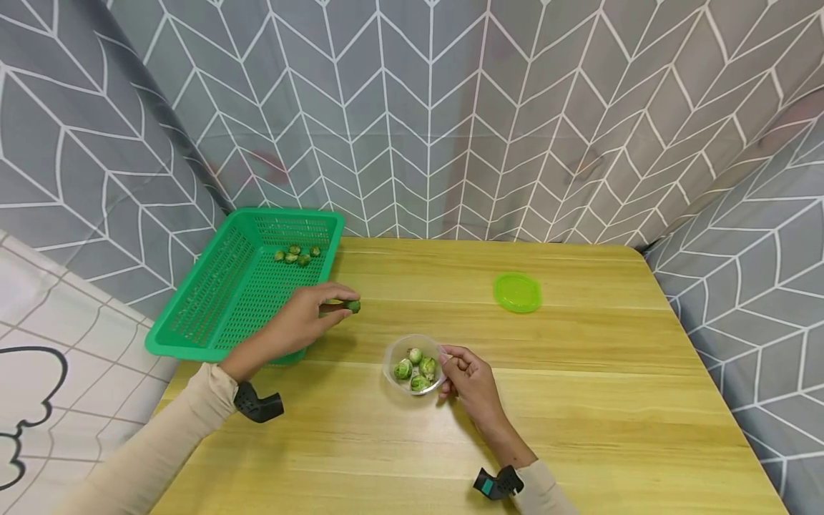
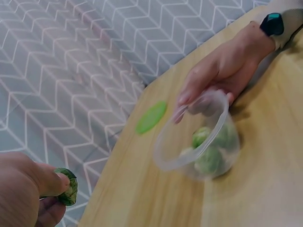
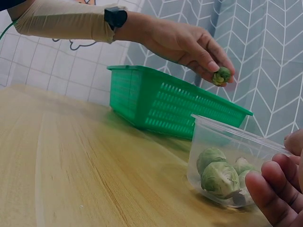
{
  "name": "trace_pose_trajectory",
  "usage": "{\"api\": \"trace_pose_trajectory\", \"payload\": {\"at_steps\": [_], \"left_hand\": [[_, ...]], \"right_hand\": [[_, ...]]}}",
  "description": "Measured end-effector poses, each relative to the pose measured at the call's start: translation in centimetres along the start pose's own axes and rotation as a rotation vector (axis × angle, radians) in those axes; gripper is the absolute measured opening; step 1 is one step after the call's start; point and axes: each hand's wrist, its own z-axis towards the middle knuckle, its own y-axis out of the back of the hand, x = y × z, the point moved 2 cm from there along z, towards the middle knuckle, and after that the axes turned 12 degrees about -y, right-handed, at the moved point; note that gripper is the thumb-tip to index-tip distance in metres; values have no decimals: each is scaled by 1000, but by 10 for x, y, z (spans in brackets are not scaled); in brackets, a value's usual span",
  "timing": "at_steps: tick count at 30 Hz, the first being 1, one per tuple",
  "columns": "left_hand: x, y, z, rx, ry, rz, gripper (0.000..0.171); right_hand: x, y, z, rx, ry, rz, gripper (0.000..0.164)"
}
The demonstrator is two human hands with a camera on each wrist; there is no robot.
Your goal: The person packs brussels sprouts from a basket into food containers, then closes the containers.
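Observation:
My left hand [image 1: 307,317] pinches a Brussels sprout [image 1: 352,306] between thumb and fingers, raised over the table just right of the green basket [image 1: 193,352]. In the right wrist view that same sprout [image 3: 221,76] hangs higher than the basket's rim. My right hand [image 1: 472,386] grips the right side of a clear plastic tub [image 1: 390,355], thumb at its rim. Several Brussels sprouts [image 1: 418,383] lie inside the tub, which stands on the table. Inside the basket, several more sprouts [image 1: 292,257] are grouped near its far end.
A bright green lid [image 1: 518,292] lies flat on the wooden table [image 1: 599,343], beyond the tub and to its right. Patterned grey curtains [image 1: 431,107] hang along the table's back and right side. White tiled cloth or wall [image 1: 77,386] is at the left.

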Motion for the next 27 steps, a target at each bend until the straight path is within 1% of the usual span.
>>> {"api": "trace_pose_trajectory", "payload": {"at_steps": [8, 12, 15, 20, 24, 27], "left_hand": [[-13, -27, 9, 20, -73, -84, 30], [-20, -42, 13, 65, -77, -117, 28], [-23, -56, 15, 108, -82, -136, 27], [-27, -77, 18, 158, -127, -161, 27], [-34, -87, 22, 188, -133, -200, 28], [-37, -94, 25, 202, -132, -205, 28]], "right_hand": [[-1, 0, 1, -8, 5, -6, 34], [-1, 1, 1, -3, 5, -3, 35], [-1, 1, 1, 6, 6, 0, 36], [0, 1, 1, 13, 10, -4, 36], [-1, 1, 1, 23, 3, 0, 37], [-1, 2, 2, 25, 2, 1, 36]]}}
